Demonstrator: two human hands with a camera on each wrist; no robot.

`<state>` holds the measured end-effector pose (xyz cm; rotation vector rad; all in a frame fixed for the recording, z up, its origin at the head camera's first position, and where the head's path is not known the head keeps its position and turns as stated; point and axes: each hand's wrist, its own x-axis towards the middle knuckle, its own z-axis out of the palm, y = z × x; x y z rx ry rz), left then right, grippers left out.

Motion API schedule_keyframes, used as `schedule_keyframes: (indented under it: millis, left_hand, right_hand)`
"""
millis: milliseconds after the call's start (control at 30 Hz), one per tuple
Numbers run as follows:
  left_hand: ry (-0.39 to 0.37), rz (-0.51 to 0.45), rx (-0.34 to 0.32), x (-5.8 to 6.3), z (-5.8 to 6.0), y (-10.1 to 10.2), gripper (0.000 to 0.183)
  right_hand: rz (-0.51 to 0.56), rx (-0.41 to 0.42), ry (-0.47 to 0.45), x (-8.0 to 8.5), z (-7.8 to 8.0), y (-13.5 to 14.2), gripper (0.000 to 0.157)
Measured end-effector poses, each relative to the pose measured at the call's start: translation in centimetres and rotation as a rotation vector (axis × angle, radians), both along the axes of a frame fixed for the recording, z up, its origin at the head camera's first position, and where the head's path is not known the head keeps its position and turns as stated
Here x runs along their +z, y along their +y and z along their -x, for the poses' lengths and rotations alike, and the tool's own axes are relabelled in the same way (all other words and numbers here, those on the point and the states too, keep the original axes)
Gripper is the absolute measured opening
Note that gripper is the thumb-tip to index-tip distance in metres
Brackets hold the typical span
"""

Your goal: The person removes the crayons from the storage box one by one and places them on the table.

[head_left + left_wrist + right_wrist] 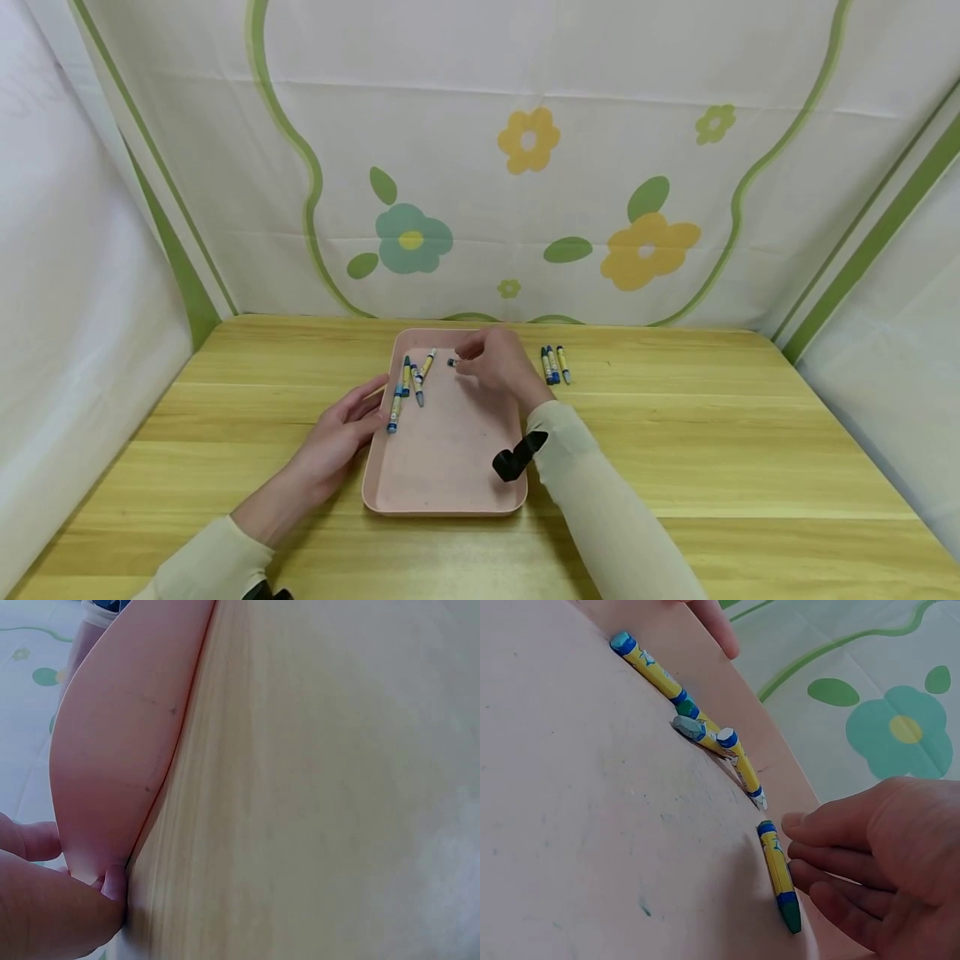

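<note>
Inside the pink tray, my right hand is low near the far end, fingers loosely bent. The right wrist view shows its thumb and fingertips beside a green crayon lying by the tray wall; the fingers are not wrapped round it. Several more crayons lie along the tray's left side: a light blue one, a grey-tipped one, a white one and a dark green one. My left hand rests against the tray's left outer side, its fingertips touching the wall near the rim.
Three crayons lie side by side on the wooden table, to the right of the tray's far end. A white cloth printed with flowers hangs behind the table, and more cloth walls stand at both sides.
</note>
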<state>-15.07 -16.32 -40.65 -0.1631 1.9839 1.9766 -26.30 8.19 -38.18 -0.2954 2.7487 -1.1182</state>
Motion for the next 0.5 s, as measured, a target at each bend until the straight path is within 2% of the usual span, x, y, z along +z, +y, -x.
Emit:
schedule_keyframes:
  millis: [300,500]
  left_hand:
    - [0.001,0.001,-0.003,-0.05,0.02,-0.01,0.062]
    - [0.001,0.001,-0.004,0.08,-0.01,0.05,0.062]
  right_hand:
    - [-0.046,0.031,-0.005,-0.13,-0.10,0.02,0.021]
    - [-0.081,0.039,0.030,-0.37,-0.12,0.03,0.021]
